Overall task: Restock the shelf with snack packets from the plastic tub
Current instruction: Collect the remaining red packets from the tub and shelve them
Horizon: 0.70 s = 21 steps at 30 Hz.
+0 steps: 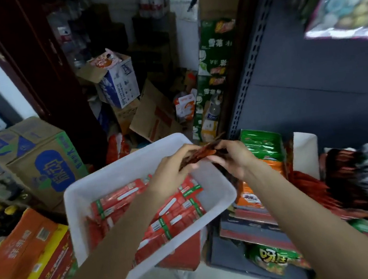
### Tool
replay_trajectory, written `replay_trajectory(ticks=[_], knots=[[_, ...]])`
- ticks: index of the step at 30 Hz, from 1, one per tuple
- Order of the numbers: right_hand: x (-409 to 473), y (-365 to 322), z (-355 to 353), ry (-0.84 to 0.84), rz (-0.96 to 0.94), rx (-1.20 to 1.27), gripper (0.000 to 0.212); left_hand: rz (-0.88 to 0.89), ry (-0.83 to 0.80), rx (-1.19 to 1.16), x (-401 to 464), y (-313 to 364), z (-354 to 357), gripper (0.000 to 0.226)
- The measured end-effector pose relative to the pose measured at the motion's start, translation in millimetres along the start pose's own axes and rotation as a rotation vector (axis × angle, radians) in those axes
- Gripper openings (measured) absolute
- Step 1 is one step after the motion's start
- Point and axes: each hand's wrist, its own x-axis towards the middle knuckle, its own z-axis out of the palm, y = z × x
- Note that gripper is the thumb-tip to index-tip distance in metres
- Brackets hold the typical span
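**Packets bunched above the tub, shelf to the right**

Packets fill the moment: both hands meet over the far right corner of the white plastic tub [75, 197], closed together on a small bundle of red snack packets [203, 154]. The left hand [173, 175] curls round the bundle's near end from below and the side, thumb across the top. The right hand [233, 156] pinches the other end, its fingers [215, 158] wrapped tight on the foil. Neither hand is spread; both hold the same bundle.

The bundle's long axis runs low-left to high-right, with its far tips pointing up toward the shelf's perforated upright [248, 67]. Blur hides how many packets are in it.

More red packets [164, 212] lie flat in the tub below the hands, so much stock remains to go across.

The shelf [310, 92] stands to the right of the tub. Its row of goods starts just beside the right hand: green packets [261, 145] upright at the left end, orange ones beneath them, then a white divider [306, 155] and dark red packs [309, 184] beyond. The right hand is the nearer one to that row, so the carry looks likely to run rightward, probably led by that hand. Which slot suits these packets is unclear; the dark red packs past the divider seem the closest match.
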Motion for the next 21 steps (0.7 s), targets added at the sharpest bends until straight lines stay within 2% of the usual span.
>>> replay_trajectory(ticks=[3,5,7,9,11,13,16,21], knots=[[-9,-22,-42,0.004,-0.020,0.124,0.020,0.057,0.013,0.141,23,34,25,0.034],[-15,-35,-72,-0.060,-0.036,0.108,0.034,0.043,0.108,0.185,42,54,43,0.039],[-16,-46,-103,-0.042,-0.106,-0.139,0.039,-0.036,0.166,0.009,61,75,61,0.042],[-19,-55,-133,0.053,-0.221,-0.440,0.038,-0.101,0.147,-0.226,77,92,82,0.044],[-22,-64,-158,0.055,-0.283,-0.498,0.033,-0.166,0.115,-0.354,88,106,105,0.061],[-29,-73,-179,0.044,-0.293,-0.401,0.021,-0.229,0.073,-0.407,100,120,132,0.085],[-35,-89,-215,0.122,-0.362,-0.364,0.005,-0.248,0.032,-0.435,115,149,166,0.069],[-34,-109,-276,0.238,-0.407,-0.282,0.009,-0.211,-0.046,-0.420,135,170,211,0.051]])
